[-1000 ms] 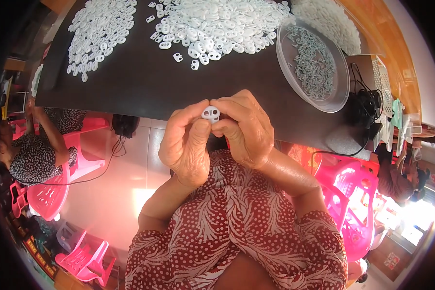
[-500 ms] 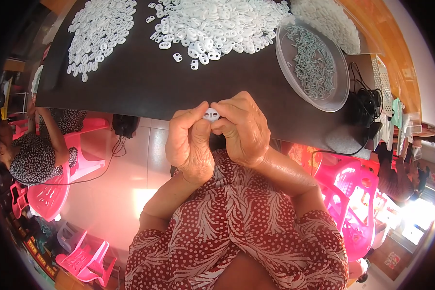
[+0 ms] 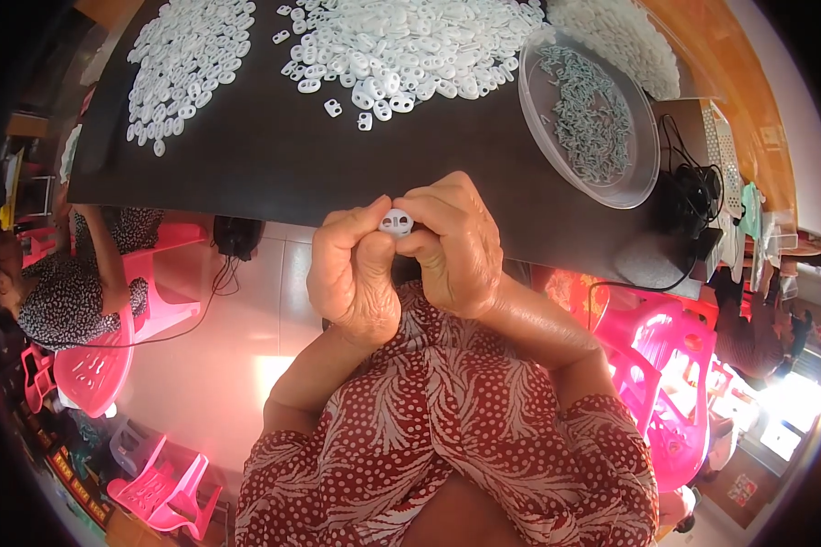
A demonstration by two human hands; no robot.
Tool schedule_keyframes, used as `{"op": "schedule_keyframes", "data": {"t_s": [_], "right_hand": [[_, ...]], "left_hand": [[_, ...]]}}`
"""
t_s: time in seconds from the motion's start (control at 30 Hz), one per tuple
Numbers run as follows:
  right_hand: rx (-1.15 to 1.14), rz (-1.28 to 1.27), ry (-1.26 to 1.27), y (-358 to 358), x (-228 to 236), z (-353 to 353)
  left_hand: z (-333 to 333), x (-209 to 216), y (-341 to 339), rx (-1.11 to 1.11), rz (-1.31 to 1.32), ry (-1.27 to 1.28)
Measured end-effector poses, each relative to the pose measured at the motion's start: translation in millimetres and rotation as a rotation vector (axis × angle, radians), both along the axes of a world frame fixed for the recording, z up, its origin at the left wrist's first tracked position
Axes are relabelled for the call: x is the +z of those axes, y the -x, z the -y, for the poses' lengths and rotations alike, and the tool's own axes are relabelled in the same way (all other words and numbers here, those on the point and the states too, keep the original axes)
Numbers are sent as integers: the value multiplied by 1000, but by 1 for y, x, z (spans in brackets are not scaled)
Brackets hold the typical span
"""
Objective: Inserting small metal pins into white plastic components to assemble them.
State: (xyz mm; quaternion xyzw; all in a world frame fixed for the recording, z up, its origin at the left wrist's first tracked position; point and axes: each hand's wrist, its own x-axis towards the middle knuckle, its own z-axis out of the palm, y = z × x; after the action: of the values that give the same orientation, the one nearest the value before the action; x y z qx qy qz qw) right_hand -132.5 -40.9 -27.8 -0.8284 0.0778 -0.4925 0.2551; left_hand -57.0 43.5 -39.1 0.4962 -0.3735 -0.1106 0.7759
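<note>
Between my hands, just off the near edge of the dark table (image 3: pixel 246 173), is a small white oval plastic piece with two holes (image 3: pixel 396 222). My left hand (image 3: pixel 356 273) pinches its left side between thumb and forefinger. From the right, my right hand (image 3: pixel 461 246) grips the same piece with thumb and forefinger, the other fingers curled. Similar white pieces lie in a large heap (image 3: pixel 410 46) at the back middle and a smaller heap (image 3: pixel 187 68) at the back left. A few loose ones (image 3: pixel 365 121) rest at the large heap's near side.
A clear round tub (image 3: pixel 643 173) of small grey-green parts stands at the right, beside a pile of whitish pieces (image 3: pixel 620 46). Black cables (image 3: pixel 693 191) hang at the right end. Another person (image 3: pixel 73 283) sits at the left near pink plastic chairs (image 3: pixel 91 374). More pink chairs (image 3: pixel 675 401) stand right.
Both hands have shifted very slightly left and down with the white piece between them. My right finger and thumb sit a little differently on it.
</note>
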Motion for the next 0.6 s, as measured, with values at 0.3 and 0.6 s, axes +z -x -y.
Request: {"op": "schedule_keyframes", "data": {"t_s": [0.3,0.6], "right_hand": [[-13,35,23,0,-2,3],[-38,-6,-16,8,-2,7]], "left_hand": [[5,-5,5,42,-15,-1],[11,-1,12,26,-55,-38]]}}
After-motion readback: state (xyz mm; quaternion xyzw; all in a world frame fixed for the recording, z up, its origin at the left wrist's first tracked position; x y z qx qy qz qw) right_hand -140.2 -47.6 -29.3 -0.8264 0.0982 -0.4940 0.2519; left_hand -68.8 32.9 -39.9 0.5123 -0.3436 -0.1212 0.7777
